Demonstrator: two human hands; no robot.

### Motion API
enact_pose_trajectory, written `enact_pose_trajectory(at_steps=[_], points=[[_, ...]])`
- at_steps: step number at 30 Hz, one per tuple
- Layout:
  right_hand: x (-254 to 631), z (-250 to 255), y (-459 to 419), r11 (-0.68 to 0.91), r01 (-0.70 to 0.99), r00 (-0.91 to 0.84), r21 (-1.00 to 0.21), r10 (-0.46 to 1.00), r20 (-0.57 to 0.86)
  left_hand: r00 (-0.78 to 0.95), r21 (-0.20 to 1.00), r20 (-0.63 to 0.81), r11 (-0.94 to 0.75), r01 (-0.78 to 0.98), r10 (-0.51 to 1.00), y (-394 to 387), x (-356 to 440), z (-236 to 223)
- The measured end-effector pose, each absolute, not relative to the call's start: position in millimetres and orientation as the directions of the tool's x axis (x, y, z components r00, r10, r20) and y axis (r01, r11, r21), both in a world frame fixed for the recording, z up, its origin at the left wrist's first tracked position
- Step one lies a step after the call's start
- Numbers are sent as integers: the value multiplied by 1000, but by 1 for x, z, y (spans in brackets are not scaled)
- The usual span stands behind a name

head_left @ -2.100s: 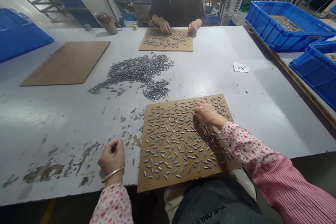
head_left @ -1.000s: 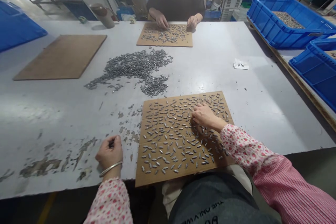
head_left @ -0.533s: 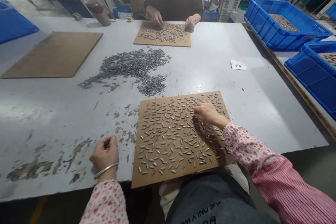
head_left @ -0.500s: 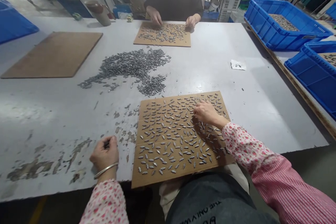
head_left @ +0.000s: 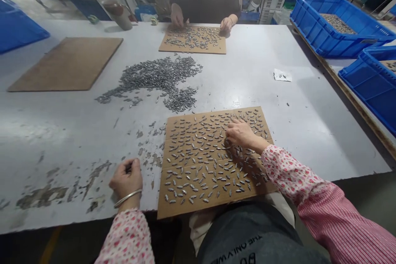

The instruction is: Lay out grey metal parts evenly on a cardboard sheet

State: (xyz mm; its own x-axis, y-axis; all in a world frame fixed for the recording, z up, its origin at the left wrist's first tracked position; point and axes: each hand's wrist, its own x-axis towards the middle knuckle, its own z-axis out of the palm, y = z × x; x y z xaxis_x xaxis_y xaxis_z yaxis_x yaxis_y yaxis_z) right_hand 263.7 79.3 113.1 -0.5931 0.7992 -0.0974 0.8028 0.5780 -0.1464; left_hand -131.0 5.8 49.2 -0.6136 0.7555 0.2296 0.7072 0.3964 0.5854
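A brown cardboard sheet [head_left: 185, 165] lies at the table's front edge, covered with small spindle-shaped grey metal pieces [head_left: 206, 200] spread apart from one another. Over its upper right part, my right hand [head_left: 241, 133] reaches down with bent fingers close together; its fingertips are hidden, so any piece in them cannot be made out. To the left of the sheet, my left hand [head_left: 126, 178] rests on the table, curled closed around several small metal pieces [head_left: 128, 168] that show dark between thumb and fingers. Beyond the sheet lies a loose heap of the same pieces [head_left: 157, 73].
Across the table, a person's hands [head_left: 227, 24] work at another piece-covered cardboard sheet [head_left: 192, 51]. A bare brown board [head_left: 66, 64] lies at the left, near a mug [head_left: 119, 14]. Blue crates [head_left: 334, 41] stand along the right edge. A white scrap [head_left: 282, 75] holds a few pieces.
My right hand has shifted very slightly left over the cardboard. My left hand stays closed on its pieces. The whole view has moved a little; the other person's hand has shifted slightly.
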Motion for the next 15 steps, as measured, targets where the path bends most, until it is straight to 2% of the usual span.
enact_pose_trajectory(at_steps=[7,11,15], points=[[259,111,73,550,830,-558,-92,823,-111,-613,592,230,391,705,756,6,-136,40],[261,110,70,512,848,-525,-135,846,-91,-607,589,253,378,714,753,7,-137,37],[259,114,66,528,828,-555,-191,821,-135,-606,591,240,381,711,758,6,-133,43]])
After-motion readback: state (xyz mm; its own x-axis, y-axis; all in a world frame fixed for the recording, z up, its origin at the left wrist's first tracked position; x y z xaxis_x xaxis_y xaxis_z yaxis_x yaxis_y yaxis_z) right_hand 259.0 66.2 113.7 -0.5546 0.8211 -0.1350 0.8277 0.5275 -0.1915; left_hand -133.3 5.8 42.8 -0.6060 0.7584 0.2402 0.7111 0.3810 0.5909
